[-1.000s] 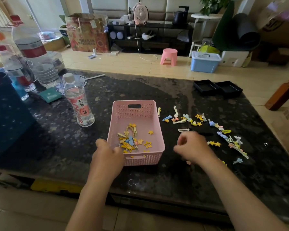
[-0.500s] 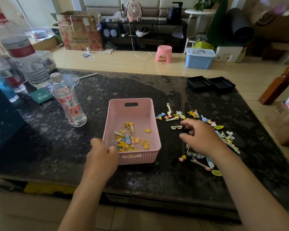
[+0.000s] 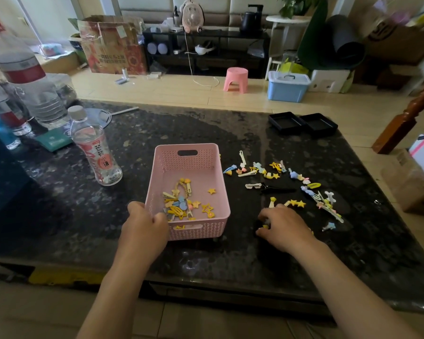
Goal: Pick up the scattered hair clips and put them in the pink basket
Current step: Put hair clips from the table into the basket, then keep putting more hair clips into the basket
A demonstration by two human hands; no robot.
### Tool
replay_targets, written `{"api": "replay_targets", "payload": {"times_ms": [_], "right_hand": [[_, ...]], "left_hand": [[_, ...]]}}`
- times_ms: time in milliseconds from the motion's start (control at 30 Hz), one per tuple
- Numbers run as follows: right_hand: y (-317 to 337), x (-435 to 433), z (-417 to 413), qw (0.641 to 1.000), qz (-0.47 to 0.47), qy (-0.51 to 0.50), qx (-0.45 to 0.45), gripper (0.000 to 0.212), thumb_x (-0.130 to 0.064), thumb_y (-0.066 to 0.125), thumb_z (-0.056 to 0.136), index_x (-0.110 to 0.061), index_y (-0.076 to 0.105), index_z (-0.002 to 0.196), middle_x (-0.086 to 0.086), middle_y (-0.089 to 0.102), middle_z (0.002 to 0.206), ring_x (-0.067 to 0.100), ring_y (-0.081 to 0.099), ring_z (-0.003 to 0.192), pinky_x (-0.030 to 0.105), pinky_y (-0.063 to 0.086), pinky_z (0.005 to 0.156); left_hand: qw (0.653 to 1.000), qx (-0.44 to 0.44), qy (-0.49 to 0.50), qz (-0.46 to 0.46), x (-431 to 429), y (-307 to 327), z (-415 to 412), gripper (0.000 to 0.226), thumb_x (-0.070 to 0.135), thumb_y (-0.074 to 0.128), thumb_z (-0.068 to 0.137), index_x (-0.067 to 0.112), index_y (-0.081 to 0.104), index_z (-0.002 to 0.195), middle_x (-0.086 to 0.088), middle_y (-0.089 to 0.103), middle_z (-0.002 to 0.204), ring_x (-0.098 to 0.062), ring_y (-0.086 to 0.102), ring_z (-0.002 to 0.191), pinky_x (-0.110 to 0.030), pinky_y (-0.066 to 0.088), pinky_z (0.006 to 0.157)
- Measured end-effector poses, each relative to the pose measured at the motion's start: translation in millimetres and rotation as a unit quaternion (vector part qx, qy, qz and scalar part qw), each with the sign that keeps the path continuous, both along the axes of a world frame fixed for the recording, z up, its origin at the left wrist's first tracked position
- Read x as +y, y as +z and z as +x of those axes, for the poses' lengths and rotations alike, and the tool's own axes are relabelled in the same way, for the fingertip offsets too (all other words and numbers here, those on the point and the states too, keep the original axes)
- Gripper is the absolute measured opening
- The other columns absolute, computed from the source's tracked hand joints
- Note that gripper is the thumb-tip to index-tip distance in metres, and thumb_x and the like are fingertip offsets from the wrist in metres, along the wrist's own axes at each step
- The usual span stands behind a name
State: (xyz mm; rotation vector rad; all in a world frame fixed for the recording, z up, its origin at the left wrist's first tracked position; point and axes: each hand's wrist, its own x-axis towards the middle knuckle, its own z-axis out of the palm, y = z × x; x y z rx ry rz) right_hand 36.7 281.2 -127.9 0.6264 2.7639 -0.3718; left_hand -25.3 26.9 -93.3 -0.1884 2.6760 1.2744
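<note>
Because your right hand [image 3: 285, 227] lies palm down with its fingers curled over some small clips, you cannot tell how many it covers or if it grips any; only a bit of yellow peeks out by the thumb. Your left hand [image 3: 145, 226] is wrapped around the near left corner of the pink basket [image 3: 216, 222], holding it on the dark table [image 3: 59, 204]. Some hair clips [image 3: 181, 204] lie inside. More scattered clips [image 3: 274, 171] lie just right of the basket.

Dark table [image 3: 206, 126]: basket [image 3: 220, 182], clips [image 3: 274, 176], bottle [image 3: 96, 152]
</note>
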Motion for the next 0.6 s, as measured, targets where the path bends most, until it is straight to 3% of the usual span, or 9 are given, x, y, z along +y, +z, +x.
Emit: {"api": "replay_targets", "payload": {"times_ms": [133, 367, 500, 600], "right_hand": [[5.7, -0.4, -2.7, 1.000, -0.002, 0.013, 0.000, 0.022, -0.029, 0.069, 0.089, -0.025, 0.069, 0.111, 0.003, 0.056, 0.120, 0.021, 0.057, 0.110, 0.032, 0.047, 0.086], [8.9, 0.7, -7.0, 0.998, -0.048, -0.017, 0.033, 0.006, -0.022, 0.071, 0.087, -0.020, 0.071, 0.092, -0.003, 0.063, 0.097, 0.013, 0.060, 0.088, 0.030, 0.053, 0.077], [16.3, 11.3, -9.8, 0.982, -0.107, -0.071, 0.139, 0.012, -0.018, 0.074, 0.081, -0.024, 0.071, 0.071, -0.008, 0.068, 0.075, 0.010, 0.062, 0.072, 0.025, 0.047, 0.063], [36.5, 10.2, -15.4, 0.923, -0.243, -0.126, 0.269, 0.012, -0.010, 0.072, 0.080, -0.019, 0.075, 0.072, 0.003, 0.074, 0.071, 0.017, 0.070, 0.061, 0.036, 0.059, 0.065]], "left_hand": [[1.000, 0.004, 0.000, -0.002, 0.2, -0.3, 0.6, 0.014, 0.016, 0.044, 0.093, 0.013, 0.036, 0.105, -0.015, 0.057, 0.101, -0.020, 0.058, 0.070, -0.029, 0.042, 0.048], [1.000, 0.007, -0.002, -0.004, -1.7, -2.7, -1.2, 0.015, 0.015, 0.045, 0.093, 0.013, 0.037, 0.105, -0.016, 0.059, 0.105, -0.018, 0.057, 0.071, -0.028, 0.040, 0.048], [1.000, 0.013, -0.002, -0.008, -0.8, -1.3, -0.4, 0.016, 0.015, 0.045, 0.093, 0.011, 0.037, 0.106, -0.015, 0.057, 0.104, -0.015, 0.053, 0.068, -0.028, 0.038, 0.048], [1.000, 0.011, -0.003, -0.014, -0.6, -1.1, -0.4, 0.016, 0.015, 0.044, 0.092, 0.011, 0.037, 0.106, -0.014, 0.056, 0.103, -0.016, 0.053, 0.070, -0.029, 0.037, 0.049]]}}
